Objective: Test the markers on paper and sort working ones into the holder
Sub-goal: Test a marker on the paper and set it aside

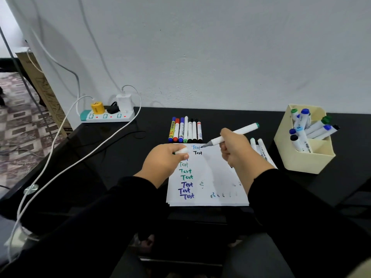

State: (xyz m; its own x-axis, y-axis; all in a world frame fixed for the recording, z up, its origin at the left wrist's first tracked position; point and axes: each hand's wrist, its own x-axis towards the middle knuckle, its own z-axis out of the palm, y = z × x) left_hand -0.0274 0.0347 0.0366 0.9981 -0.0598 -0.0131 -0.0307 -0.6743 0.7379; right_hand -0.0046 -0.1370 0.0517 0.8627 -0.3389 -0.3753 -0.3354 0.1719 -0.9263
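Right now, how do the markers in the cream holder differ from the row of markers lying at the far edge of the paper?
The markers in the holder stand tilted, leaning on each other inside the cream holder; the row of markers lies flat on the black desk, side by side. The markers in the holder are thicker, with white barrels and blue, green or black caps; the row of markers is slimmer, and one has a yellow barrel. Both groups are capped and untouched by the hands.

Soft even light, faint wall (200,47) shadows, wide-angle bending at edges, slight blur.
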